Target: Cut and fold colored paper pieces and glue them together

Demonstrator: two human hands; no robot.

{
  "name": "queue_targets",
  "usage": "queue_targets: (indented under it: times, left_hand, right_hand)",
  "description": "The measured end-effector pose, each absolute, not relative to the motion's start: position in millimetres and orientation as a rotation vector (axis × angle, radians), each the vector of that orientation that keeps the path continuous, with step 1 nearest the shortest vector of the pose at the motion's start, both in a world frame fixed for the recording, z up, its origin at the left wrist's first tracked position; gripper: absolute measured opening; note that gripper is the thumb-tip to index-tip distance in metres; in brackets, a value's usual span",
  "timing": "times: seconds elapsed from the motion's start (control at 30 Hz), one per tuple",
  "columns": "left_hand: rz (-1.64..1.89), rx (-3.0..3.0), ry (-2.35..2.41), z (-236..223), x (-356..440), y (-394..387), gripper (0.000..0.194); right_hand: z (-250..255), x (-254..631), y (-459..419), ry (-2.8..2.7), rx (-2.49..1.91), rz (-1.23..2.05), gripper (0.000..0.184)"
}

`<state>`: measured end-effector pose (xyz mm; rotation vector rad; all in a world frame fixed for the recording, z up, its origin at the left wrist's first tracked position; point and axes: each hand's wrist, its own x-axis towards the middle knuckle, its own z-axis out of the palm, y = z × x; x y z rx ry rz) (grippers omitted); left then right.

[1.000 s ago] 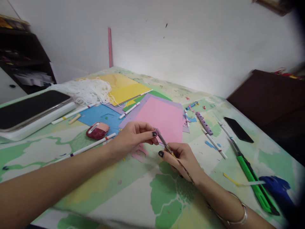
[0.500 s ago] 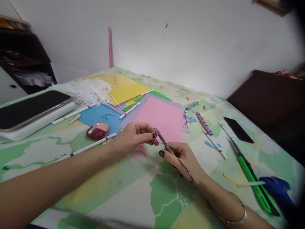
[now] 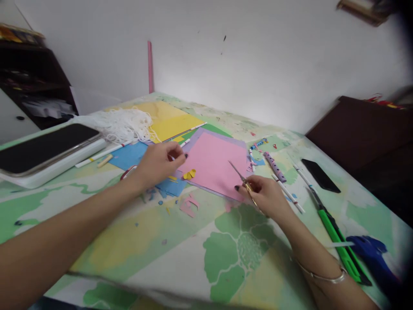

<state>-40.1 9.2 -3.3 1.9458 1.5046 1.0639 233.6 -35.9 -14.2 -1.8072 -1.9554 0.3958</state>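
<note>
My left hand (image 3: 158,165) hovers over the left edge of the pink paper sheet (image 3: 216,159), beside the blue paper (image 3: 129,155). Its fingers are curled, thumb close to index; whatever they may hold is too small to make out. To the right, my right hand (image 3: 263,193) grips the small scissors (image 3: 240,172) by their gold-coloured handles, blades aimed up and left over the pink sheet. Yellow paper cut-outs (image 3: 189,174) lie near the sheet's left corner. Pink paper scraps (image 3: 189,205) rest on the tablecloth just in front.
At left stand a phone on a white box (image 3: 51,148) and a heap of white string (image 3: 121,122). Yellow sheets (image 3: 174,118) lie behind. A purple decorated stick (image 3: 275,167), black phone (image 3: 320,175), green box cutter (image 3: 338,245) and blue glue gun (image 3: 371,254) occupy the right.
My left hand has moved left and slightly away, off the scissors' tips and the small pinkish piece it held there. My right hand has shifted right and slightly away with the scissors. Yellow cut-outs now show.
</note>
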Motion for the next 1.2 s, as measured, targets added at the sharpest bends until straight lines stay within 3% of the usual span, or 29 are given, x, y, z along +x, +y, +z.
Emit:
queue_targets:
  times: [0.07,0.17,0.27,0.4,0.63,0.73,0.8,0.9,1.07,1.2]
  left_hand:
    - [1.018,2.223,1.746,-4,-59,21,0.018]
    - [0.916,2.347,1.839,-8,-76,32,0.016]
    - [1.02,2.491,1.617,-13,-71,29,0.008]
    - [0.795,2.688,1.047,-23,-50,15,0.02]
    - [0.762,2.607,1.189,-33,-38,13,0.014]
    - [0.798,2.558,1.204,-32,-36,13,0.015]
    - [0.861,2.384,1.182,-30,-33,9,0.018]
    - [0.932,1.858,1.012,-27,-27,2,0.023]
    - [0.879,1.402,0.857,-27,-16,-8,0.024]
    - [0.839,1.301,0.789,-31,-10,-10,0.022]
  right_hand:
    - [-14,252,-27,-1.962,-2.019,0.091,0.021]
    - [-16,272,-22,-1.923,-2.121,-0.02,0.015]
    - [-16,278,-25,-1.913,-2.137,-0.059,0.008]
    - [-15,275,-35,-1.91,-2.136,-0.107,0.014]
    - [-1,240,-45,-1.961,-1.913,-0.189,0.02]
    - [1,205,-42,-2.059,-1.675,-0.031,0.023]
    - [-4,182,-37,-2.027,-1.355,0.404,0.029]
    - [-17,157,-28,-1.901,-1.123,0.771,0.04]
    - [-31,155,-23,-1.556,-0.998,1.08,0.024]
    - [-29,165,-27,-1.425,-1.019,1.202,0.023]
